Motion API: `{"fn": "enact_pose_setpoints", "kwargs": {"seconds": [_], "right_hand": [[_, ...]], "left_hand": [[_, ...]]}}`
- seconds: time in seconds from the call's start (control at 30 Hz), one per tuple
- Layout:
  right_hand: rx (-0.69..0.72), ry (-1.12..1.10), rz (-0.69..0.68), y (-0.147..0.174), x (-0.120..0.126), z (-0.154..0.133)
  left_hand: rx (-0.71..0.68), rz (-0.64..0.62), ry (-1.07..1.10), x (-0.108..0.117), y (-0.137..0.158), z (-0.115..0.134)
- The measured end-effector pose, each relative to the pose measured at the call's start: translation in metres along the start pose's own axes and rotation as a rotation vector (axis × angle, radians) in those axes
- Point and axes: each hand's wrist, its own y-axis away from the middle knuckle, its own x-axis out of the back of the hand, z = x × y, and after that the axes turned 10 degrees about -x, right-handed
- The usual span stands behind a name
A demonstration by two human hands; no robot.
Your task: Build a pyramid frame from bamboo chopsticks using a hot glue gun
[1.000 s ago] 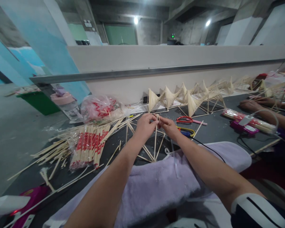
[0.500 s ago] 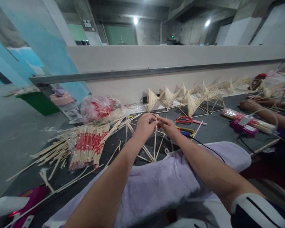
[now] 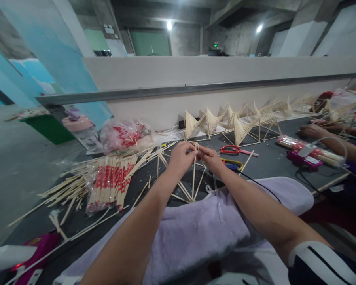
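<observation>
on the dark table [image 3: 269, 164], a stick frame [image 3: 194, 178] is stood beyond a lilac cloth [image 3: 195, 229], its top pinched by the left hand [image 3: 181, 155] and the right hand [image 3: 211, 159]; past a pale partition [image 3: 225, 69], a concrete room [image 3: 185, 43] is lit by lamps [image 3: 169, 26].

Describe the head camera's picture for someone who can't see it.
A person's left hand and right hand pinch the peak of a stick frame on a dark table. Wrapped sticks lie to the left; pointed stick structures stand farther back.
</observation>
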Motion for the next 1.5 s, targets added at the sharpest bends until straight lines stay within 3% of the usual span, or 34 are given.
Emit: {"fn": "enact_pose_setpoints", "kwargs": {"seconds": [1.5], "right_hand": [[0.001, -0.002, 0.003, 0.0008, -0.0012, -0.0019]], "left_hand": [[-0.024, 0.006, 0.008, -0.0005, -0.0001, -0.0014]]}}
